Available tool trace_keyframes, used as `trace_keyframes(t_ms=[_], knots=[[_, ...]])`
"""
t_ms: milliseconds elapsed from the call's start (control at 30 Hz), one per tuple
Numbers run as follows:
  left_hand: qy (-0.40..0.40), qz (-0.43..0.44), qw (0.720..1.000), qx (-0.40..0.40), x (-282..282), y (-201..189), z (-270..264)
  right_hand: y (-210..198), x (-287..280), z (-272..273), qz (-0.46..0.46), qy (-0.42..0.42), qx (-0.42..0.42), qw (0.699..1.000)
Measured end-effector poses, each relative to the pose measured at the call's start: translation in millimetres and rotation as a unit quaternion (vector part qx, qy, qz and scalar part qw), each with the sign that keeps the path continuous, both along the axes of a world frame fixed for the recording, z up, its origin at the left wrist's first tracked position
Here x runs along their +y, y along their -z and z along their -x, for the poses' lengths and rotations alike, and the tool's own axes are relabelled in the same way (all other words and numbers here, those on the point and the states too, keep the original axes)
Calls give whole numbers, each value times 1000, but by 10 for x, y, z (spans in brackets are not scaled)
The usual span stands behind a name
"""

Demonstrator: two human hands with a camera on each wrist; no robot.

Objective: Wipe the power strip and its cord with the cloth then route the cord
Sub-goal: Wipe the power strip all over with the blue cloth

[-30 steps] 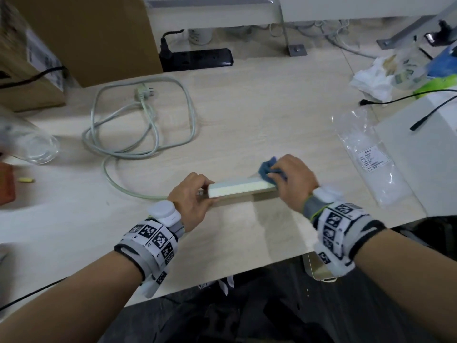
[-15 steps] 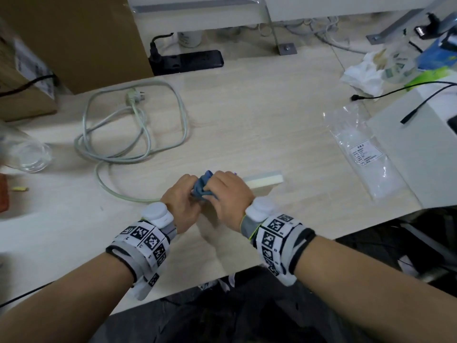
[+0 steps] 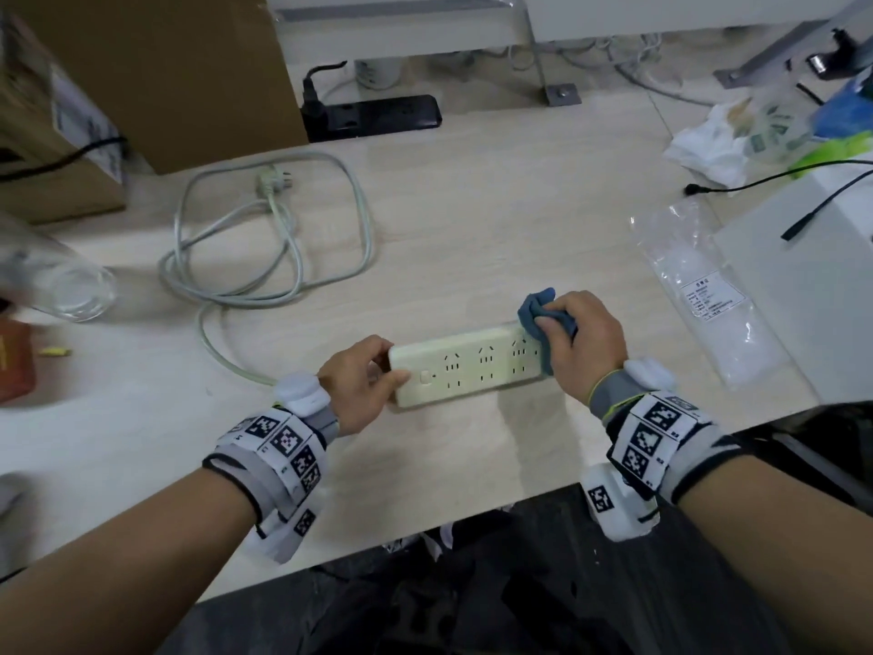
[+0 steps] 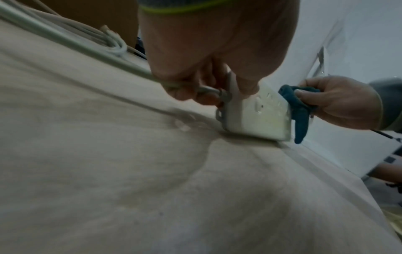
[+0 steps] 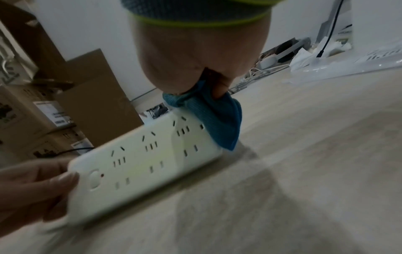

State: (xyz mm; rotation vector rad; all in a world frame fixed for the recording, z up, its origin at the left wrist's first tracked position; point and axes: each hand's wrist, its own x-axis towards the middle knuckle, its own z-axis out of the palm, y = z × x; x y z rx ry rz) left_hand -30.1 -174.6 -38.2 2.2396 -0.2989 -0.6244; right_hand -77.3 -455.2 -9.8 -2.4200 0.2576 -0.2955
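Left hand [image 3: 360,384] gripping power strip [image 3: 465,371] end, right hand [image 3: 583,345] fingers bunching cloth [image 3: 536,314] against far end

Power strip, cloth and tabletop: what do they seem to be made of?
Power strip: apparently hard moulded plastic, cream, smooth with a slight sheen, rounded corners.
Cloth: blue woven or knitted textile, likely microfibre; it folds limply and shows fine texture.
Tabletop: pale wood-grain surface, matte; laminate or real wood, unclear.

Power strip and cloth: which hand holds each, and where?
Left hand grips the power strip at its cord-and-switch end; right hand holds the bunched blue cloth against the opposite end.
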Motion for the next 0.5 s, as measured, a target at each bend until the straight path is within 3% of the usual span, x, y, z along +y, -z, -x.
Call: trace_keyframes(t_ms=[100,300,500], knots=[[20,-64,998,13,65,41,-29,15,58,-22,-12,3,20,1000],[139,-183,968,-104,66,23,25,155,156,96,-27,2,68,997],[183,-190,951,-162,46,107,53,175,79,157,-24,16,66,997]])
